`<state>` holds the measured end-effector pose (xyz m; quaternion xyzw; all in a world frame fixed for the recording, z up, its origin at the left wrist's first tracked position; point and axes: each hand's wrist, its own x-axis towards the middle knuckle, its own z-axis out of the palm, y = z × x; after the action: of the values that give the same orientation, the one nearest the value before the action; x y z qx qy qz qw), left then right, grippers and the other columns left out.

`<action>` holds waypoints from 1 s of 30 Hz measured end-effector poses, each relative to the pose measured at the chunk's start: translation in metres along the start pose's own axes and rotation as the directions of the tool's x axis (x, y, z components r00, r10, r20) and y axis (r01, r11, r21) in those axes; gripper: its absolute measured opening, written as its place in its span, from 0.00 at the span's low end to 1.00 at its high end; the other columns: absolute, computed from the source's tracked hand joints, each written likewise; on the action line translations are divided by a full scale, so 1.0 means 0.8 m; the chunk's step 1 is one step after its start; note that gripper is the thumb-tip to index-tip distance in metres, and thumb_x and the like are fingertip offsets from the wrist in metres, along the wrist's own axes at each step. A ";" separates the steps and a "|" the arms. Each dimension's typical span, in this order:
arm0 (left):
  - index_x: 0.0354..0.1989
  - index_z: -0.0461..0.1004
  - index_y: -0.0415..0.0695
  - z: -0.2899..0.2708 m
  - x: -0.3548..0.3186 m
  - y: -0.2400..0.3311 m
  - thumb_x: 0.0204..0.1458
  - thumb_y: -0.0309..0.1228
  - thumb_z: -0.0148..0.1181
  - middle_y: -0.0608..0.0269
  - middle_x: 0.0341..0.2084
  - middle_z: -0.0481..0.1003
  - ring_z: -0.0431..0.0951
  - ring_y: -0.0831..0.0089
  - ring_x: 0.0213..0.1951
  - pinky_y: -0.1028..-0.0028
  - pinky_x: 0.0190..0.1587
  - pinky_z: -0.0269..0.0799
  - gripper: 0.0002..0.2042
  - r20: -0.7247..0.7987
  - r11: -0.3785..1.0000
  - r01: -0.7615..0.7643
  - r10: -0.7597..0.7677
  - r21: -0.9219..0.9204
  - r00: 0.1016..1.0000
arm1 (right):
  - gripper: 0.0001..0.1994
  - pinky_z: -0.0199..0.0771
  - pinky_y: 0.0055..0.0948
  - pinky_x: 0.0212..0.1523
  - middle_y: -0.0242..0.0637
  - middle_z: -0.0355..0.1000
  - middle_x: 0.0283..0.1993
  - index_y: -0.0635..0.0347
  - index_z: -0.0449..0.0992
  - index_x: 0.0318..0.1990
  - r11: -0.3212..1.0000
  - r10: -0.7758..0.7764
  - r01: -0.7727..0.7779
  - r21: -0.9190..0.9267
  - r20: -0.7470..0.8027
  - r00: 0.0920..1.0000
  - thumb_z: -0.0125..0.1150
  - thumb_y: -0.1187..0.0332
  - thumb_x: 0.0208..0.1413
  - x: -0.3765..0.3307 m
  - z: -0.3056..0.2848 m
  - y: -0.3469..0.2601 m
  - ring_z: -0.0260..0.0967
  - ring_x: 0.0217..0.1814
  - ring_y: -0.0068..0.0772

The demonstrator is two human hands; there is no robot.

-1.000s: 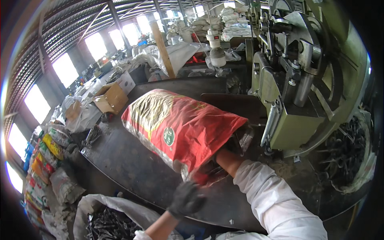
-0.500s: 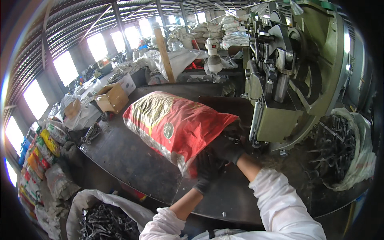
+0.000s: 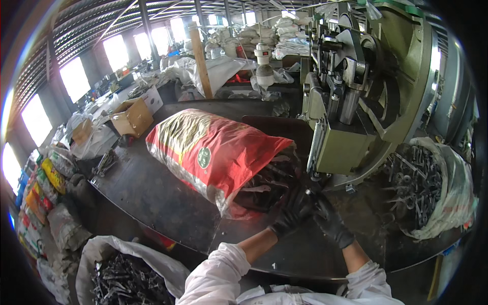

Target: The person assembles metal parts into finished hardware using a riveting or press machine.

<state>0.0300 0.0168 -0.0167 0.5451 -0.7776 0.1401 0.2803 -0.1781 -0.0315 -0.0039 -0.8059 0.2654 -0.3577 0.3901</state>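
A red, white and gold sack [image 3: 223,147] lies on its side on the dark metal table [image 3: 168,188]. Its mouth faces me and gapes, with dark metal parts [image 3: 262,188] showing inside. Both my hands wear black gloves. My left hand [image 3: 291,216] is beside the mouth, fingers stretched forward over the dark parts. Close to its right, my right hand [image 3: 329,218] has its fingers bent inward by a small shiny spot. What those fingers hold, if anything, is too dark to make out.
A green press machine [image 3: 351,147] stands just beyond my right hand. White sacks of dark metal parts stand at the right [image 3: 452,188] and lower left [image 3: 94,254]. A cardboard box [image 3: 132,117] and a stack of colourful sacks [image 3: 40,193] are on the left.
Both hands have come away from the sack's red edge and moved right. The sack's mouth has opened, and the metal parts inside now show.
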 end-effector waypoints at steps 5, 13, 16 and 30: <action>0.65 0.69 0.57 0.006 -0.004 -0.013 0.56 0.49 0.61 0.46 0.64 0.65 0.60 0.40 0.70 0.44 0.67 0.61 0.28 -0.061 0.987 0.023 -0.033 -0.162 0.998 | 0.34 0.70 0.37 0.69 0.42 0.64 0.70 0.65 0.60 0.72 0.965 0.056 -0.047 0.259 -0.025 0.998 0.61 0.81 0.57 0.000 0.025 0.046 0.65 0.71 0.38; 0.66 0.70 0.54 0.004 0.008 -0.017 0.65 0.44 0.52 0.49 0.63 0.66 0.60 0.43 0.69 0.38 0.69 0.51 0.23 0.142 0.996 -0.080 0.083 -0.027 0.986 | 0.29 0.52 0.53 0.76 0.47 0.59 0.75 0.54 0.65 0.71 0.371 -0.268 -0.342 -0.863 -0.452 0.851 0.60 0.68 0.62 -0.006 -0.215 0.084 0.49 0.80 0.53; 0.62 0.73 0.53 0.018 0.018 -0.003 0.62 0.45 0.55 0.53 0.59 0.69 0.65 0.48 0.65 0.44 0.67 0.56 0.21 0.114 0.988 -0.149 0.152 -0.038 0.982 | 0.30 0.49 0.52 0.78 0.46 0.54 0.77 0.52 0.63 0.72 0.203 -0.066 -0.436 -0.877 -0.457 0.887 0.58 0.69 0.62 -0.015 -0.282 0.113 0.46 0.81 0.52; 0.57 0.77 0.49 -0.019 0.002 -0.105 0.66 0.47 0.52 0.49 0.52 0.75 0.74 0.48 0.54 0.51 0.54 0.71 0.19 0.319 0.955 0.281 -0.240 -0.090 0.917 | 0.23 0.59 0.42 0.70 0.47 0.63 0.70 0.51 0.67 0.67 -0.232 0.036 -0.679 -0.697 -0.703 0.710 0.54 0.68 0.65 -0.056 -0.456 0.238 0.57 0.73 0.48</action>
<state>0.1118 -0.0073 -0.0107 0.6390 -0.7393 -0.0367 0.2094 -0.5194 -0.2653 -0.0160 -0.5859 0.7473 -0.0746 -0.3044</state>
